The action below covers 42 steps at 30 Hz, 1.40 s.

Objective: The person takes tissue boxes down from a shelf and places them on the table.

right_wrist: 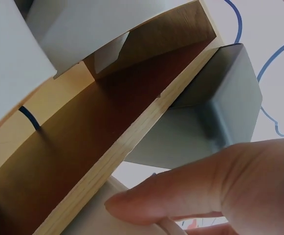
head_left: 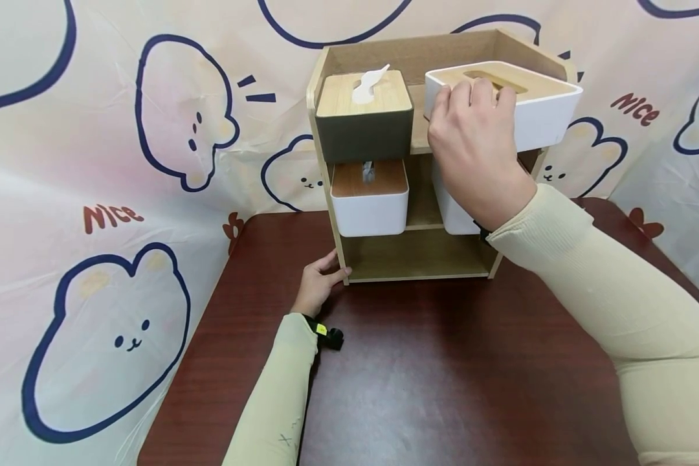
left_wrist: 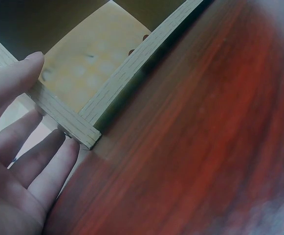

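We grip the pale wooden shelf (head_left: 419, 255) at its lower left with our left hand (head_left: 319, 283) and with our right hand (head_left: 480, 145) pinch the white rectangular wood-topped box (head_left: 540, 118) at the shelf's upper right, which could tip off the shelf if our one-sided hold slips.

The right hand (head_left: 480, 145) grips a white box (head_left: 544, 116) at the top right of a wooden shelf (head_left: 419, 255). The left hand (head_left: 319, 281) holds the shelf's lower left edge. A dark box (head_left: 364, 136) sits above a brown-lidded box (head_left: 369, 213); the shelf stands on the counter (head_left: 419, 375).
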Motion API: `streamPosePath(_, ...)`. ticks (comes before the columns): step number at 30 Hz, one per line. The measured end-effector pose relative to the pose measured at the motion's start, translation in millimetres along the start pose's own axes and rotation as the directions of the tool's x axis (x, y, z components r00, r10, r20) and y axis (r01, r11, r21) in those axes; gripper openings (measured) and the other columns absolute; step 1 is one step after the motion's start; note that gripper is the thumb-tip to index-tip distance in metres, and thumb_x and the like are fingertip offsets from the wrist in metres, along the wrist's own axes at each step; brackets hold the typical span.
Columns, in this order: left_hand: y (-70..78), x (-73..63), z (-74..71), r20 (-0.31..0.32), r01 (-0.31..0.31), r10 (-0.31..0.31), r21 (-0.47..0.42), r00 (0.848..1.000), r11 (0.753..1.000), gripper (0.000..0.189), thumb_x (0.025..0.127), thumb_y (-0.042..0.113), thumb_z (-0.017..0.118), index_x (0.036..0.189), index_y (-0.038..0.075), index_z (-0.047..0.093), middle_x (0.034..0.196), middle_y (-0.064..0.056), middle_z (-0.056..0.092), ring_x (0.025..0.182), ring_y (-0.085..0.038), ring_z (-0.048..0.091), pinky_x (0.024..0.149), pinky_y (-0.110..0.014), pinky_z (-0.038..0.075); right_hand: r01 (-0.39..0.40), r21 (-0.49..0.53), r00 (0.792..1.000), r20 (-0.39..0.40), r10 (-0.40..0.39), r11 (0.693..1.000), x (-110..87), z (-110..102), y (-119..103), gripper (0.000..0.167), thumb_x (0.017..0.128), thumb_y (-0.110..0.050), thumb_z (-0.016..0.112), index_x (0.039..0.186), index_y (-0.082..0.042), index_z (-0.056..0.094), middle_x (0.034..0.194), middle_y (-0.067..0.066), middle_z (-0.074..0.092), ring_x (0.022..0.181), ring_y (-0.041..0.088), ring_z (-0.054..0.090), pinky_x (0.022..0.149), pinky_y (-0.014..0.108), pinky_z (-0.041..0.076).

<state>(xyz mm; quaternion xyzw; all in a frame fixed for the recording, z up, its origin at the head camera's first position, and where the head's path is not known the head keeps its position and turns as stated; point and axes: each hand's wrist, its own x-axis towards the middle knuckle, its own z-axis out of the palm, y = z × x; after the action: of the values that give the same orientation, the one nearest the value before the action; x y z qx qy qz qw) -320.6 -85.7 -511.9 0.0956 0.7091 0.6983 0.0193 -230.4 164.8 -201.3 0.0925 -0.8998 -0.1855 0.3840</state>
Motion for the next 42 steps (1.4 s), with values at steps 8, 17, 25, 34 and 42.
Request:
streamPosePath(8, -0.5, -0.2, -0.3, -0.001, -0.01, 0.01, 0.008, 1.0, 1.0, 0.06, 0.08, 0.016, 0.082, 0.135, 0.02, 0.06, 0.129, -0.004, 0.061, 0.127, -0.014, 0.048, 0.089, -0.03, 0.05, -0.001, 0.007, 1.0, -0.009, 0.001, 1.0, -8.8, -5, 0, 0.04, 0.095, -0.001, 0.037, 0.128, 0.018, 0.05, 0.101, 0.034, 0.054, 0.092, 0.048, 0.049, 0.074, 0.059, 0.038)
streamPosePath(17, 0.1, -0.5, -1.0, 0.006, -0.017, 0.017, 0.016, 1.0, 1.0, 0.06, 0.081, 0.019, 0.082, 0.136, 0.021, 0.059, 0.13, -0.003, 0.061, 0.128, -0.014, 0.047, 0.09, -0.031, 0.049, 0.002, 0.002, 0.998, -0.06, -0.002, 1.0, -17.5, -11, 1, 0.04, 0.095, 0.0, 0.037, 0.128, 0.017, 0.049, 0.103, 0.034, 0.054, 0.09, 0.049, 0.049, 0.076, 0.06, 0.037)
streamPosePath(25, 0.5, -0.3, -0.7, -0.003, -0.02, 0.02, 0.019, 1.0, 1.0, 0.059, 0.08, 0.018, 0.082, 0.135, 0.02, 0.06, 0.13, -0.004, 0.061, 0.129, -0.015, 0.047, 0.093, -0.032, 0.047, 0.011, -0.012, 0.994, -0.106, -0.012, 1.0, -21.7, -15, 2, 0.037, 0.096, 0.0, 0.034, 0.121, 0.022, 0.049, 0.093, 0.031, 0.053, 0.084, 0.047, 0.05, 0.072, 0.058, 0.039)
streamPosePath(34, 2.9, -0.2, -0.1, 0.002, -0.01, 0.009, 0.046, 1.0, 0.999, 0.061, 0.081, 0.019, 0.081, 0.137, 0.021, 0.058, 0.134, -0.002, 0.058, 0.132, -0.014, 0.043, 0.095, -0.035, 0.046, 0.021, -0.032, 0.995, -0.095, -0.024, 0.999, -23.6, -19, 4, 0.034, 0.095, -0.001, 0.036, 0.111, 0.025, 0.051, 0.084, 0.027, 0.05, 0.078, 0.045, 0.049, 0.066, 0.056, 0.039)
streamPosePath(42, 2.5, -1.7, 0.1, 0.003, -0.005, 0.005, 0.031, 1.0, 0.999, 0.06, 0.081, 0.017, 0.081, 0.136, 0.022, 0.059, 0.133, -0.002, 0.059, 0.131, -0.013, 0.043, 0.094, -0.034, 0.047, 0.0, -0.021, 0.999, -0.048, -0.001, 1.0, -23.1, -17, 0, 0.039, 0.092, 0.0, 0.033, 0.119, 0.026, 0.045, 0.091, 0.028, 0.047, 0.083, 0.048, 0.047, 0.068, 0.061, 0.039)
